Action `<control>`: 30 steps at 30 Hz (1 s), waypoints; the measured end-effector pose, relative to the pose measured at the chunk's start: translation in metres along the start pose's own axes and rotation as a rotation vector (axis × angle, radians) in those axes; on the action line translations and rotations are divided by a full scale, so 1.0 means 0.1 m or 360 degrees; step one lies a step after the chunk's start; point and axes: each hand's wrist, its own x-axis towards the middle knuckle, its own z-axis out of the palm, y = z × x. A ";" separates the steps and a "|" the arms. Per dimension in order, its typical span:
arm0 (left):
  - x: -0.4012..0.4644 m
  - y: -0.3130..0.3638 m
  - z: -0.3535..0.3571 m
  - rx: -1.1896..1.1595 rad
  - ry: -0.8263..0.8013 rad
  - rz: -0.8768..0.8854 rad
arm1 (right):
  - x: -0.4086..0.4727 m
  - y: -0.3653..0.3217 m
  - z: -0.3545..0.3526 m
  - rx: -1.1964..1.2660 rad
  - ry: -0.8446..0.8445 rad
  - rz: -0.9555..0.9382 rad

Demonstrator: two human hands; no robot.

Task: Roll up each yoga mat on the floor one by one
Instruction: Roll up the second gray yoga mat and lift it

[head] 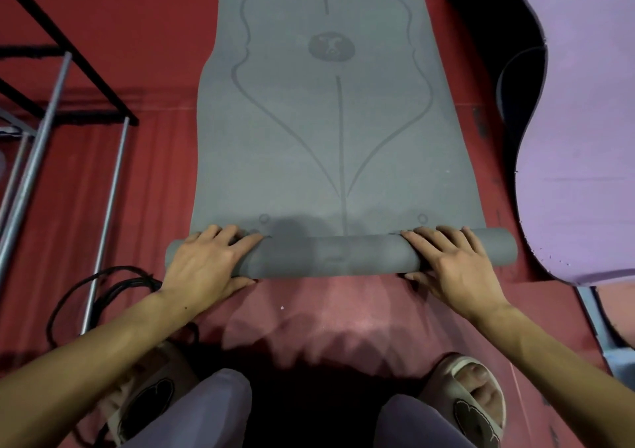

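Nearest us, on the red floor [309, 310], our left hand [206, 262] and right hand [453, 262] curl over the rolled end [336, 255] of the grey rubber yoga mat [326, 131], gripping it. Beyond, it lies flat; a lilac mat [584, 138] lies beside.

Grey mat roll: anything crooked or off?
The rolled end looks fairly even, both hands on it. Odd bit: the purple mat at right lies buckled, its edge wavy, not flat.
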 end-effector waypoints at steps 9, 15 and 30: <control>0.08 -0.22 -0.19 -0.0285 -0.0495 0.0129 | 0.06 0.02 -0.12 0.0127 -0.0305 -0.0044; -0.03 -0.30 -0.17 -0.0467 -0.0752 0.0164 | -0.08 -0.09 -0.09 0.0168 -0.0624 -0.0098; 0.04 -0.40 -0.13 -0.0477 -0.0734 0.0035 | -0.01 -0.12 -0.21 0.0317 -0.0502 0.0121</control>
